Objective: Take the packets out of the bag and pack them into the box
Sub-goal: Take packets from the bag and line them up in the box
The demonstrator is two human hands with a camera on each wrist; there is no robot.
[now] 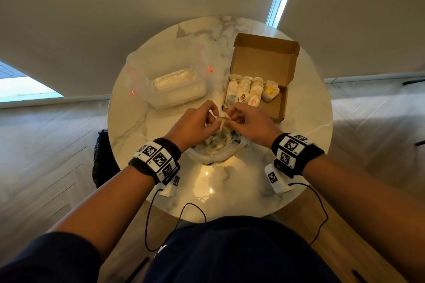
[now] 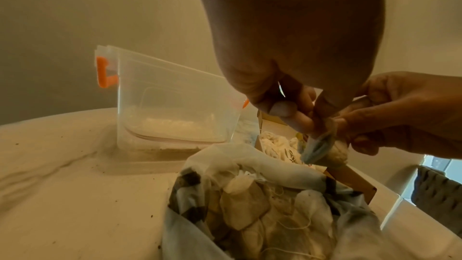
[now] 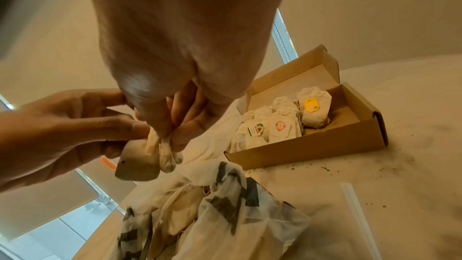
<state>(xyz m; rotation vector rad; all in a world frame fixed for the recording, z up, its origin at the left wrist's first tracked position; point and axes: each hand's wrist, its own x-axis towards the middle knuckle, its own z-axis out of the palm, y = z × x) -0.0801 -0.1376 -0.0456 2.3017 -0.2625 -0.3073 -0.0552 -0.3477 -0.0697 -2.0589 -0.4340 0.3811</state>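
Hands meet above the bag point(image 1: 218, 147): your left hand point(image 1: 193, 125) and right hand point(image 1: 249, 122) both pinch one packet point(image 3: 140, 163), held just over the bag's open mouth. Right and farther off, the box point(image 1: 279, 108) sits open with packets in rows point(image 1: 246, 93).

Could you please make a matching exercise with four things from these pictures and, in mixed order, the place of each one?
Things:
1. cardboard box
2. clear plastic tub
3. bag
4. tea packet

Places:
A. far left part of the table
B. held up by both hands
C. far right part of the table, lid open
D. on the table under the hands, with packets inside

Pairs: 1-C, 2-A, 3-D, 4-B
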